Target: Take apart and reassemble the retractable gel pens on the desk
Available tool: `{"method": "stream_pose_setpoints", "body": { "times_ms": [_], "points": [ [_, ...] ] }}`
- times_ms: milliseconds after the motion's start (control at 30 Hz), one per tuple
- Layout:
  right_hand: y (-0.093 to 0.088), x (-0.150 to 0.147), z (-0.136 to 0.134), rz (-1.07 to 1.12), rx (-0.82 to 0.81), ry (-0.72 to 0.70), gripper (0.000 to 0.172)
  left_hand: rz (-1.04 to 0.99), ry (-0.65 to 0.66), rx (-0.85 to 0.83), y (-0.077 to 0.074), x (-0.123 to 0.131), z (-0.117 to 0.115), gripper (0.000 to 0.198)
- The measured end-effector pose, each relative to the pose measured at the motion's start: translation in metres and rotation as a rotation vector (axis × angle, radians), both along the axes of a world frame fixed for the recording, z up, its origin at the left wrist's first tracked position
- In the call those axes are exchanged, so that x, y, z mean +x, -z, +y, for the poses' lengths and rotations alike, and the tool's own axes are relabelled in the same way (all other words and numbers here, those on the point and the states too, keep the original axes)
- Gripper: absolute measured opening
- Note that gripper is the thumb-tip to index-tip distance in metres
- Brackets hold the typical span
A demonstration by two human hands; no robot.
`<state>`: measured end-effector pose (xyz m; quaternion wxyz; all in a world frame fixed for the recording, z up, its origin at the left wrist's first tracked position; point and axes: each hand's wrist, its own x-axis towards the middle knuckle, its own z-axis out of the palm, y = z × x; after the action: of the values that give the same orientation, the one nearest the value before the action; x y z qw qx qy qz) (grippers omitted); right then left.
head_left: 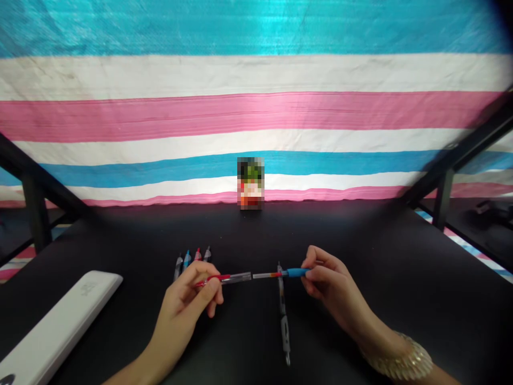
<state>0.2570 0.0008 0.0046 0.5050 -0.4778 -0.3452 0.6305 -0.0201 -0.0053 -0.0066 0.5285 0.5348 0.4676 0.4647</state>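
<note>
Between the fingertips of my left hand, closed in a pinch, is a pen barrel half, clear with a red part. Facing it, my right hand pinches a pen front half with a blue grip. Out of its clear end sticks a thin refill, pale with a reddish-orange section. The refill's tip and the clear barrel's open end point at each other with a small gap. Below the blue half, a clear and grey pen lies lengthwise on the table.
Several pens with black, blue and red tops lie in a row behind my left hand, partly hidden by it. A long white device rests at the left on the black table. A pixelated upright item stands at the back before striped sheeting.
</note>
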Motion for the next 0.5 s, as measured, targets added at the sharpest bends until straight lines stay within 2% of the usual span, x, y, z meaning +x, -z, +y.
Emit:
{"method": "stream_pose_setpoints", "body": {
  "times_ms": [333,500],
  "points": [
    [-0.0017,-0.0004,-0.0015,-0.022,0.034,0.043,0.013,-0.044,0.018,-0.031,0.0009,-0.0005,0.0003,0.021],
    [-0.0018,0.0,-0.0021,-0.036,0.073,0.013,0.014,-0.039,0.021,-0.027,0.0018,0.0005,0.0009,0.023]
  ]
}}
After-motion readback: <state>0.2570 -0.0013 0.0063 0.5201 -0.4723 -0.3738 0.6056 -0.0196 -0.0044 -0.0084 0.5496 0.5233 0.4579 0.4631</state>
